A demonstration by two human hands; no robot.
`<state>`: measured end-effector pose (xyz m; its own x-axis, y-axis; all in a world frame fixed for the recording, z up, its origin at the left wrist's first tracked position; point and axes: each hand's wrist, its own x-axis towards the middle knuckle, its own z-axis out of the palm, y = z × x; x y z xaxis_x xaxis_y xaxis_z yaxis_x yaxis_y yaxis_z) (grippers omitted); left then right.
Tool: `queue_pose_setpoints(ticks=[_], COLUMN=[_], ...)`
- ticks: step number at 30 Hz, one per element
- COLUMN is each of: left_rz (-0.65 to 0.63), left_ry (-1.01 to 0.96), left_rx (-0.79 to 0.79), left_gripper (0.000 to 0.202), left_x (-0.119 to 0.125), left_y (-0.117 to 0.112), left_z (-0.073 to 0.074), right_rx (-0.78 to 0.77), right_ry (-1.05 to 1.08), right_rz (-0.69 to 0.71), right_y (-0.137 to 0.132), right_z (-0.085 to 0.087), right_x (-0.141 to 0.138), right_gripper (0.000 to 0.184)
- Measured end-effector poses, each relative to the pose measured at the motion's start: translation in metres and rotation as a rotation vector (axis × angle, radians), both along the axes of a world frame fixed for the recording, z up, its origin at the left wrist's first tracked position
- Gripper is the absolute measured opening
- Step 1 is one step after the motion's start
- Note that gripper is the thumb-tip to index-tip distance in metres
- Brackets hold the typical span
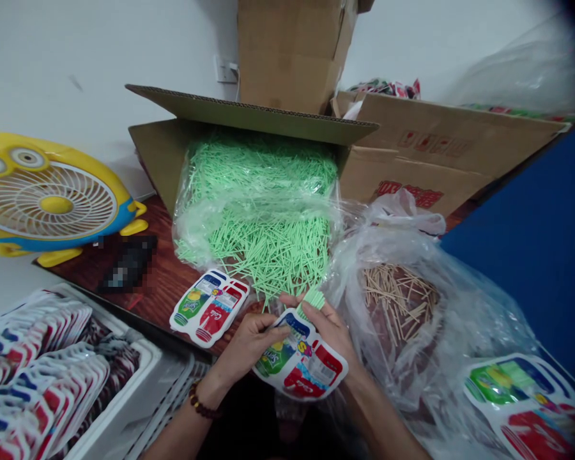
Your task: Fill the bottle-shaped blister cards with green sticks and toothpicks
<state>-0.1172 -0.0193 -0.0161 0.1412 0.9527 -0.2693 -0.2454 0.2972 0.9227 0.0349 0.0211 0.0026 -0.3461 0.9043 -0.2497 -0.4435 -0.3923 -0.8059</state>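
My left hand [249,345] is closed on the left edge of a flat packet [299,361] printed with bottle shapes, fingers curled over it. My right hand [328,326] pinches a small bunch of green sticks [311,299] against the packet's top. Just behind my hands, a pile of green sticks [259,217] spills from a clear bag inside a tipped cardboard box [249,115]. Two similar packets [209,306] lie on the brown table [163,281] left of my hands.
A clear bag with wooden toothpicks [397,300] sits at right. More packets [527,402] lie at lower right. A white tray [138,364] with several stacked packets is at lower left. A yellow desk fan [52,204] stands at left. More cardboard boxes [441,160] stand behind.
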Motion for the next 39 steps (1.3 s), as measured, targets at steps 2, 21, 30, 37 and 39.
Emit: queue_pose_setpoints(ticks=[2, 21, 30, 37, 39], left_rz=[0.004, 0.009, 0.089, 0.131, 0.148], left_ry=[-0.033, -0.073, -0.016, 0.019, 0.010], left_rx=[-0.013, 0.091, 0.178, 0.225, 0.236], left_gripper=[0.021, 0.028, 0.023, 0.027, 0.026], left_x=[-0.001, -0.002, -0.019, -0.022, -0.022], left_y=[0.004, 0.042, 0.036, 0.033, 0.034], left_z=[0.000, 0.003, -0.010, -0.007, -0.006], right_rx=[-0.023, 0.507, 0.752, 0.979, 1.050], right_ry=[0.061, -0.475, -0.505, -0.759, -0.783], right_rz=[0.082, 0.170, -0.087, 0.220, 0.271], right_y=[0.007, 0.066, 0.078, 0.065, 0.054], right_z=[0.004, 0.040, 0.061, 0.052, 0.050], right_x=[0.000, 0.012, 0.009, 0.009, 0.011], right_gripper=[0.025, 0.014, 0.013, 0.027, 0.029])
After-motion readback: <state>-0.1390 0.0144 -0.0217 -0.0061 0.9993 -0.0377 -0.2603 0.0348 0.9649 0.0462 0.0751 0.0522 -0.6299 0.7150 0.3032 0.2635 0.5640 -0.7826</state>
